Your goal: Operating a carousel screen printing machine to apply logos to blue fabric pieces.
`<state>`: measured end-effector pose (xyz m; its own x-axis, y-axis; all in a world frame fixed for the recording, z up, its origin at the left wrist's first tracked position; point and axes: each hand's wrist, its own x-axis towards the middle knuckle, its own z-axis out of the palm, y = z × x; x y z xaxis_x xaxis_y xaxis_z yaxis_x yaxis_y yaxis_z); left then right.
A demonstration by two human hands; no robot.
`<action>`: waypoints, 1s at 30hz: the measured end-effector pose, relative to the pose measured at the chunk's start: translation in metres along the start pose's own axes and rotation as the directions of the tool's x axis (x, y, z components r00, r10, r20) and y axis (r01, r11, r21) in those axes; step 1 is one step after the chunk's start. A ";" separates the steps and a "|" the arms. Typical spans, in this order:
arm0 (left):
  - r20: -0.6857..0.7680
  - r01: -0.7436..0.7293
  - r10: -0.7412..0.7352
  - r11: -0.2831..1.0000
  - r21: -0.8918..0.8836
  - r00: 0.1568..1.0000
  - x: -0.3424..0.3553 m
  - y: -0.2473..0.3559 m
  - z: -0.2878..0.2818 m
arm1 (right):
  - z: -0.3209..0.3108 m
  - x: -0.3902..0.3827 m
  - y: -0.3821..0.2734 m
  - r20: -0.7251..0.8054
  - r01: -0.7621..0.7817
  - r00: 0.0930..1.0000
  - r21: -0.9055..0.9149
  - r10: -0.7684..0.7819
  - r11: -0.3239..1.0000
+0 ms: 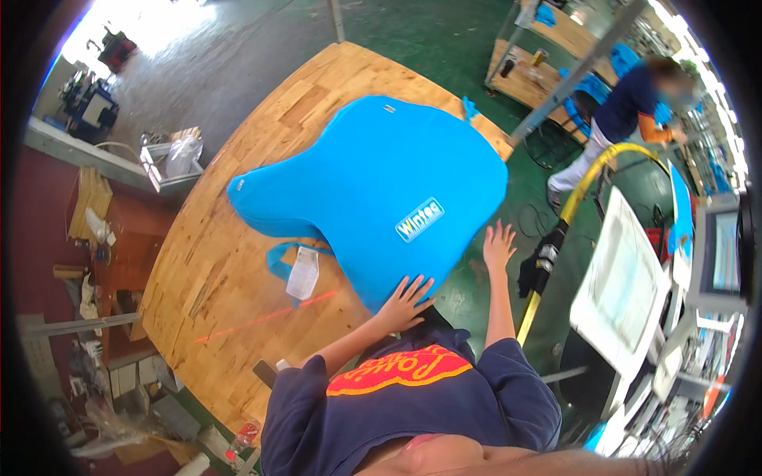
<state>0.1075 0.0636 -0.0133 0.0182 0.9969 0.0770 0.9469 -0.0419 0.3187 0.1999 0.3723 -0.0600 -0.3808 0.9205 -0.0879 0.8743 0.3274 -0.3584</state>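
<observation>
A large blue padded fabric piece [381, 166], shaped with a narrow lobe at the left and bearing a printed patch, lies on a wooden tabletop [190, 262]. My left hand [403, 303] rests with spread fingers on its near edge. My right hand [498, 247] is open beside its lower right edge, apparently off the fabric, with its fingers extended. A blue strap [278, 266] with a white tag [303, 274] hangs from the piece onto the wood. A red light line [262, 316] crosses the tabletop at the lower left.
A co-worker [615, 111] in dark top leans at shelving [516, 67] on the back right. A yellow-and-black tube [571, 202], a white board [615, 278] and a monitor [714, 254] stand at my right. A metal post [336, 20] rises behind the table; a bottle [242, 436] is at lower left.
</observation>
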 end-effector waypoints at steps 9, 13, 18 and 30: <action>-0.240 -0.209 0.148 0.946 -0.249 0.959 -0.051 0.102 -0.097 | 0.016 -0.261 0.103 0.649 0.094 0.723 0.245 -0.235 0.965; -0.728 -0.676 0.252 0.636 -0.372 0.638 -0.028 0.158 -0.300 | 0.040 -0.319 0.154 0.660 0.154 0.602 0.456 -0.449 0.876; -0.906 -0.904 0.040 0.102 -0.416 0.421 -0.032 0.277 -0.376 | -0.039 -0.355 0.162 0.483 0.212 0.779 0.396 -0.399 0.893; -0.970 0.776 -0.015 -0.604 -0.184 -0.241 0.100 0.538 -0.271 | -0.207 -0.442 0.357 0.029 -0.042 0.999 0.684 0.030 0.729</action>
<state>0.5316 0.1226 0.4223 -0.3297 -0.3047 0.8936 -0.6164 0.7864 0.0408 0.7424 0.1268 0.0430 -0.3630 0.9233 -0.1256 0.4471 0.0543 -0.8928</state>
